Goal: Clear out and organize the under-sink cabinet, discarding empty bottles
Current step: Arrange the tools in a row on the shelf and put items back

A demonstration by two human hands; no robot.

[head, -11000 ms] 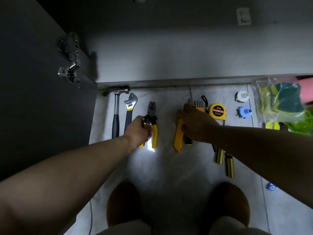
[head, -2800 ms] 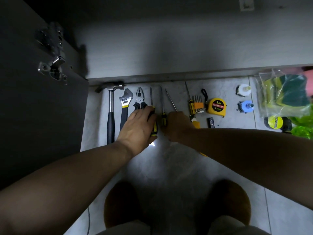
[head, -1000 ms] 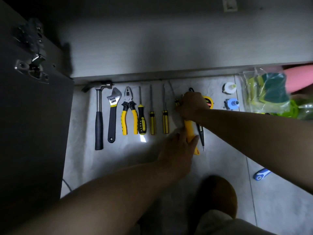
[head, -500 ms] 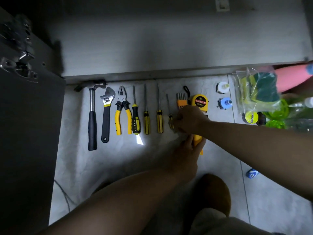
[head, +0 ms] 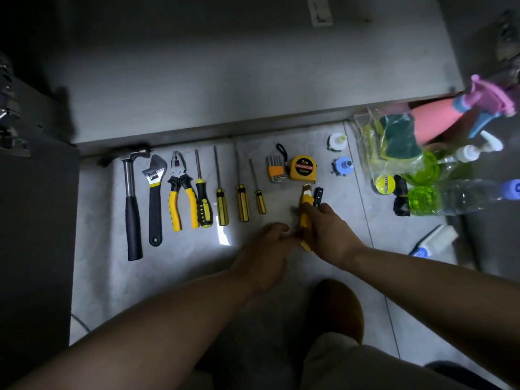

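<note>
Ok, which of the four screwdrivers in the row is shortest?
The rightmost yellow-and-black screwdriver, lying next to the orange hex key set; its shaft and handle are both shorter than the rest.

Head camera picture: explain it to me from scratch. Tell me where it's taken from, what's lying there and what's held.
There is no machine: a person works with bare hands, and one camera worn on the head looks down at them. On the floor lies a row of tools: hammer, wrench, pliers, four screwdrivers, hex keys and a tape measure. To the right sit bottles and a bag of sponges. The right hand grips a yellow utility knife; the left hand touches its lower end with its fingertips, but whether they grip it is unclear.
</note>
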